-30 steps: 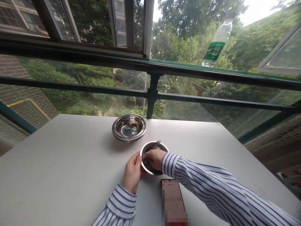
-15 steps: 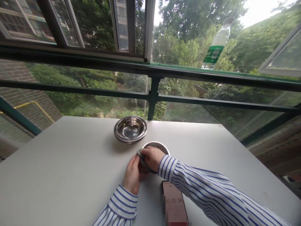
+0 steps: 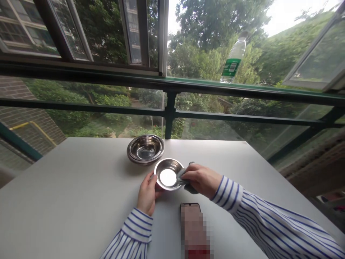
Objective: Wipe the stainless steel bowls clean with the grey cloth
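Observation:
A small stainless steel bowl (image 3: 168, 166) is tilted toward me near the middle of the white table. Its left rim sits in the grip of my left hand (image 3: 147, 193), thumb at the edge and fingers underneath. My right hand (image 3: 201, 179) is closed around a grey-green cloth (image 3: 191, 187), which presses against the bowl's right rim and hangs partly outside it. Bright light reflects off the bowl's inside. Just behind and to the left, a larger pair of nested steel bowls (image 3: 145, 149) stands on the table.
A phone (image 3: 192, 226), partly pixelated, lies on the white table (image 3: 81, 194) close to me. Beyond the table's far edge runs a dark green railing (image 3: 169, 115) with glass panels. A plastic bottle (image 3: 233, 63) with a green label stands on the ledge above it.
The cloth in my right hand went from inside the small bowl to its left rim, then across to the right rim. My left hand keeps hold of the bowl, whose inside now shows.

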Demonstrator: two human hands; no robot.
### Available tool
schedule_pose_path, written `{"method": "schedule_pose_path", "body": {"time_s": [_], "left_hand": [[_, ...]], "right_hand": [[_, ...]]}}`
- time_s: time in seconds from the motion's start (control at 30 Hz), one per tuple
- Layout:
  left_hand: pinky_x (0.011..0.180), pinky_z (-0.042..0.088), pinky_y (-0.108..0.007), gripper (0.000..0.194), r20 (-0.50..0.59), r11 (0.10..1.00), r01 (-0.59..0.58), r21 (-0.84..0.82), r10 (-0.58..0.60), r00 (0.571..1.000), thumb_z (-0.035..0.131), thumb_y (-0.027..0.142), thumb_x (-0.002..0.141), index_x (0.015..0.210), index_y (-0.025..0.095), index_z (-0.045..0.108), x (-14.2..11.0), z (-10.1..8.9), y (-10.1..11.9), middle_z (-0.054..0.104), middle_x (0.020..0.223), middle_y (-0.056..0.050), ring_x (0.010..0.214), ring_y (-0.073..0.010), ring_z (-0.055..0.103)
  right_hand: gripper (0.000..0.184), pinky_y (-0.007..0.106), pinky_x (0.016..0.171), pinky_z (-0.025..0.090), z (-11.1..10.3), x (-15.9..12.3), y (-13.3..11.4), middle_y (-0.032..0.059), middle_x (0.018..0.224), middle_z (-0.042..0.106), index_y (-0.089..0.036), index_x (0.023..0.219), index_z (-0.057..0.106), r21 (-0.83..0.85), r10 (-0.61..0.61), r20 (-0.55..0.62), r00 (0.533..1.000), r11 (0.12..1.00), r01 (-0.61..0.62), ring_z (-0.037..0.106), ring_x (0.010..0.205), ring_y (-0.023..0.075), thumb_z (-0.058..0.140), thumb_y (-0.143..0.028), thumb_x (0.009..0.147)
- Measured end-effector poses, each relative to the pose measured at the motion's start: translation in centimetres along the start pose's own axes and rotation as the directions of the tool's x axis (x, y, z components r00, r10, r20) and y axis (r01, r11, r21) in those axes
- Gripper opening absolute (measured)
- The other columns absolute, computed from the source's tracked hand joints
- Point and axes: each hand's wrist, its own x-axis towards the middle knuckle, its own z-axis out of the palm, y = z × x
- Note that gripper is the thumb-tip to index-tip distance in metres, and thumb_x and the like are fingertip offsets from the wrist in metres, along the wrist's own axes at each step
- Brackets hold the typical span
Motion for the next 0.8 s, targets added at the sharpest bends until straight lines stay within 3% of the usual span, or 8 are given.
{"method": "schedule_pose_path", "body": {"time_s": [0.17, 0.43, 0.6, 0.73, 0.8], "left_hand": [[0.054, 0.047, -0.026, 0.034, -0.016, 0.999, -0.039, -0.002, 0.039, 0.999, 0.061, 0.022, 0.072, 0.106, 0.019, 0.058, 0.8, 0.6, 0.0, 0.064, 0.078, -0.004, 0.059, -0.0122, 0.058], [0.057, 0.049, -0.026, 0.031, 0.049, 0.993, -0.118, 0.002, 0.118, 0.992, 0.058, 0.020, 0.075, 0.106, 0.019, 0.058, 1.6, 2.1, 0.5, 0.063, 0.080, -0.004, 0.060, -0.0116, 0.057], [0.057, 0.049, -0.024, 0.031, 0.077, 0.985, -0.171, -0.004, 0.171, 0.982, 0.060, 0.020, 0.074, 0.105, 0.019, 0.058, 2.2, 2.9, 1.0, 0.062, 0.088, -0.006, 0.063, -0.0115, 0.057], [0.054, 0.048, -0.024, 0.030, 0.096, 0.981, -0.192, 0.000, 0.191, 0.977, 0.060, 0.021, 0.073, 0.103, 0.018, 0.058, 2.6, 3.2, 1.2, 0.061, 0.083, -0.004, 0.062, -0.0113, 0.055], [0.052, 0.048, -0.024, 0.030, 0.096, 0.981, -0.195, 0.005, 0.194, 0.976, 0.059, 0.021, 0.073, 0.102, 0.018, 0.058, 2.8, 3.2, 1.2, 0.059, 0.079, -0.003, 0.059, -0.0110, 0.054]], "right_hand": [[0.038, 0.028, 0.073, 0.046, -0.3, -1.8, 1.0, 0.0068, 0.090, 0.062, -0.017, 0.094, 0.066, 0.017, 0.037, -0.075, 0.996, 0.999, -0.036, 0.056, 0.081, 0.0162, 0.044, 0.001, 0.067], [0.033, 0.028, 0.072, 0.044, 0.8, -3.4, 2.4, 0.0063, 0.087, 0.061, -0.019, 0.091, 0.065, -0.061, 0.075, -0.046, 0.996, 0.995, -0.078, 0.052, 0.077, 0.0165, 0.047, -0.001, 0.070], [0.034, 0.026, 0.071, 0.042, 2.2, -3.0, 1.1, 0.0049, 0.092, 0.060, -0.021, 0.097, 0.061, -0.103, 0.031, 0.019, 0.999, 0.994, -0.028, 0.050, 0.081, 0.0166, 0.049, -0.001, 0.072], [0.018, 0.026, 0.068, 0.041, 4.7, -1.7, -0.7, 0.0066, 0.088, 0.058, -0.019, 0.095, 0.059, -0.176, -0.091, 0.062, 0.994, 0.979, 0.101, 0.048, 0.080, 0.0174, 0.050, -0.014, 0.081], [0.014, 0.026, 0.065, 0.041, 6.0, -1.1, -1.2, 0.0069, 0.087, 0.058, -0.018, 0.092, 0.059, -0.215, -0.095, 0.080, 0.992, 0.970, 0.110, 0.048, 0.077, 0.0172, 0.049, -0.017, 0.082]]}}
